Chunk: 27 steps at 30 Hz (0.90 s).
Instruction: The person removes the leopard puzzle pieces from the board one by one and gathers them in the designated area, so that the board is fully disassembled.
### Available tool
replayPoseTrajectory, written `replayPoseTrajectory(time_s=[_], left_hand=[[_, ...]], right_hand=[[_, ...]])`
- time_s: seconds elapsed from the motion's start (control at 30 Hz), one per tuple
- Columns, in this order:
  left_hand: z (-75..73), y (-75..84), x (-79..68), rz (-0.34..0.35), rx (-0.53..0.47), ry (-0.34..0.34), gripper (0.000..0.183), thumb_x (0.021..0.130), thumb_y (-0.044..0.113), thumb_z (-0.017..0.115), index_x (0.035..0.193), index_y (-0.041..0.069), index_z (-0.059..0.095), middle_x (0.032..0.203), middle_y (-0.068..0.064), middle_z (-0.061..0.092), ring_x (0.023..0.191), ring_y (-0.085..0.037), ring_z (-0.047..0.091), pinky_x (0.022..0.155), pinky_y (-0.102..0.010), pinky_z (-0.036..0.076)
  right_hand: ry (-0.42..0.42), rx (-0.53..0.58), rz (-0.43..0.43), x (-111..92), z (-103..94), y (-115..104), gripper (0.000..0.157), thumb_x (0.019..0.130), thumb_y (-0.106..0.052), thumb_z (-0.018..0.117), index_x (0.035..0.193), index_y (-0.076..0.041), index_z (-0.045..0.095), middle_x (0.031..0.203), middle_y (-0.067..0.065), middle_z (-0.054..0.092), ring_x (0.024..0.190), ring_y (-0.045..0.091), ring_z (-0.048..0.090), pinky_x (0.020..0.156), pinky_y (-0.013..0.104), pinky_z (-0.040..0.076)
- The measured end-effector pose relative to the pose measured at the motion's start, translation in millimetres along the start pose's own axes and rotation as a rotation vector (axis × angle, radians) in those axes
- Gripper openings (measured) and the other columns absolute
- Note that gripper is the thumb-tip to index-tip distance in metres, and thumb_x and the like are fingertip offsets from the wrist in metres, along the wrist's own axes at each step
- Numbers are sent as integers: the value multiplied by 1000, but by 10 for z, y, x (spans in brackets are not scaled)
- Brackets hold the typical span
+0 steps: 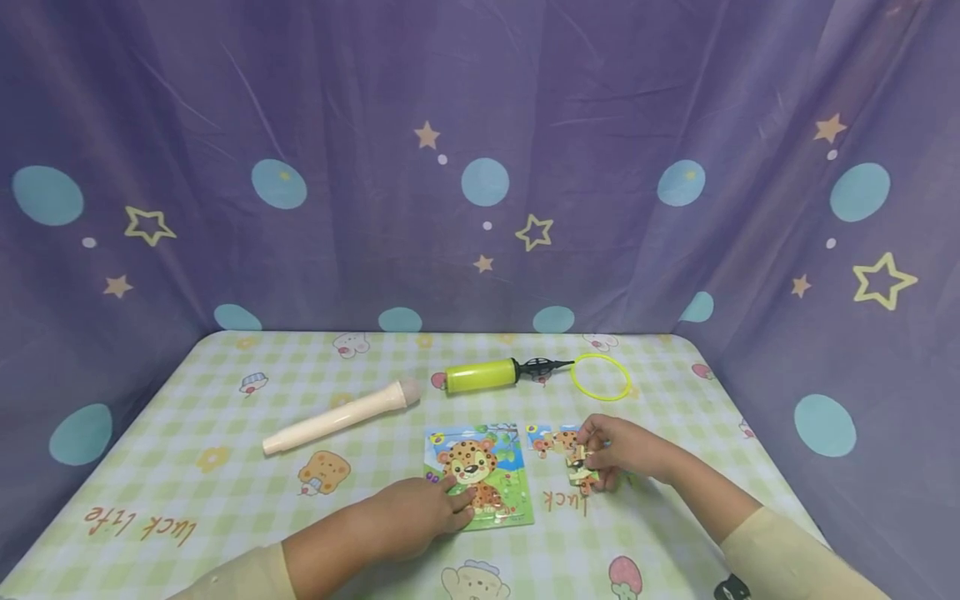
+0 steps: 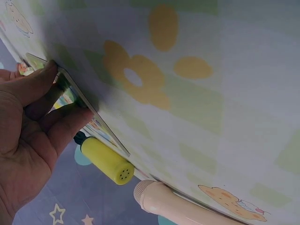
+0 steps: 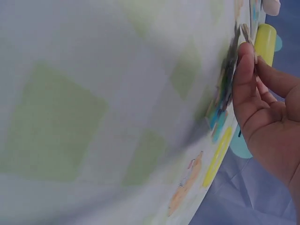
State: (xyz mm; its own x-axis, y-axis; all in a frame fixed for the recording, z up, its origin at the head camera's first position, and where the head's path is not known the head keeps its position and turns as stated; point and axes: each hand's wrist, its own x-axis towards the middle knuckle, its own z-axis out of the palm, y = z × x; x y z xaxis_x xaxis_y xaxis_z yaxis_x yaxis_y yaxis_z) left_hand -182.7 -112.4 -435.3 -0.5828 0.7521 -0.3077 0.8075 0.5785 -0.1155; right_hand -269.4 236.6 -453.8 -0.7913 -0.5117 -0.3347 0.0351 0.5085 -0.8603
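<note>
My left hand (image 1: 412, 515) rests on the lower left corner of a leopard jigsaw puzzle (image 1: 491, 492) that lies flat on the table. In the left wrist view, its thumb and fingertips press at the edge of the puzzle board (image 2: 110, 133). Just right of the board, my right hand (image 1: 618, 450) pinches a thin puzzle piece (image 3: 245, 33) between thumb and fingers. Beneath and beside that hand, several loose leopard puzzle pieces (image 1: 542, 440) lie on the tablecloth, partly hidden by the fingers.
A cream toy microphone (image 1: 337, 419) lies left of the board. Behind the board are a yellow hand pump (image 1: 482, 377) with a black nozzle and a yellow ring (image 1: 627, 383). A purple curtain (image 1: 420, 75) hangs beyond the checked table (image 1: 255, 500).
</note>
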Motion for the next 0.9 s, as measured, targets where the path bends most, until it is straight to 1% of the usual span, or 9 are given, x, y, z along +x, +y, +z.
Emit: replayPoseTrajectory(time_s=[0.13,0.37,0.5,0.67,0.9], left_hand=[[4,-2,0,-3,-1,1,49,97,16,56,143,33,51,151,9,45,137,-24,47,101,-38,50],[-1,-7,7,-2,0,-6,53,95,12,57,143,33,50,151,8,44,137,-24,46,101,-38,50],[-8,-9,7,-5,0,-9,53,95,13,57,143,33,51,151,8,44,137,-24,46,102,-38,50],[-4,-2,4,-1,-3,-7,54,94,12,58,143,33,51,151,8,44,137,-24,46,102,-38,50],[-6,6,-2,-11,-3,-10,55,94,11,59,143,33,51,151,9,44,138,-24,46,102,-37,49]], right_hand=[[36,-68,12,-14,47,20,25,92,-7,67,111,-1,52,90,16,58,64,30,68,57,42,58],[144,-231,50,7,144,14,23,87,-8,72,102,-6,55,81,10,57,54,23,65,50,36,56],[172,-294,77,-1,175,-7,20,88,-11,72,98,-8,56,76,9,59,52,21,63,49,35,54],[193,-343,104,-4,192,-6,16,89,-13,71,95,-10,57,71,7,62,52,20,62,49,35,54],[212,-386,123,10,196,37,11,92,-15,68,93,-14,57,72,4,62,51,19,61,49,33,51]])
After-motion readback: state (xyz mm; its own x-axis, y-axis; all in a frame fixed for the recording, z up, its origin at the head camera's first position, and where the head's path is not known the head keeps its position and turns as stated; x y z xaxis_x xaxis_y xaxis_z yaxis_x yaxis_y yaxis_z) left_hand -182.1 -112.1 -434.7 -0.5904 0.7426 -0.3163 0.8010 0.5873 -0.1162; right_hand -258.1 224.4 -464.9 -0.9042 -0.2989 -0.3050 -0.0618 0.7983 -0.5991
